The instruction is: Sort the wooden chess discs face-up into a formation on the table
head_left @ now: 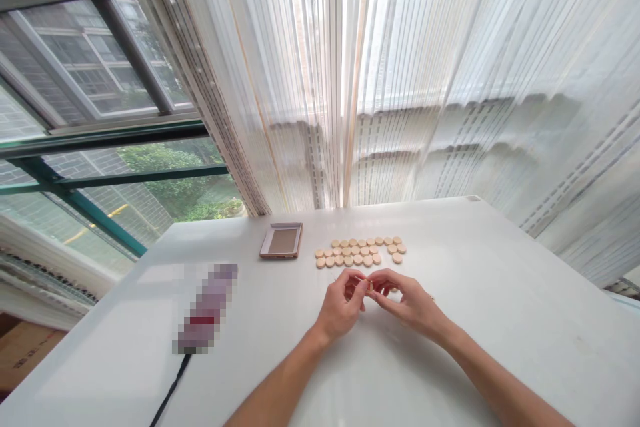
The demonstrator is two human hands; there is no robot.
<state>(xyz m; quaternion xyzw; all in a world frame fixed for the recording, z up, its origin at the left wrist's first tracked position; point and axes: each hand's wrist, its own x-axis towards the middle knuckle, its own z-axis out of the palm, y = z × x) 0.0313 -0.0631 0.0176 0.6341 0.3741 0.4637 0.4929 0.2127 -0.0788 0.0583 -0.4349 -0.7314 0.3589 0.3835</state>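
Note:
My left hand [339, 305] and my right hand [411, 301] meet over the near middle of the white table. Their fingertips pinch one small round wooden disc [370, 286] between them, tilted on its side, with a trace of red on it. Just beyond my hands, many similar pale wooden discs [355, 251] lie flat in uneven rows. At the right end of the rows, a few discs [397, 258] sit slightly apart. Fingers of my right hand partly hide another disc [393, 290] on the table.
A shallow open box [262, 254] with a brown-grey inside lies left of the discs. Further left is a pixelated purple object [213, 300] with a black cable [173, 388]. The white table [500, 267] backs onto sheer curtains [425, 67] and a window [100, 60].

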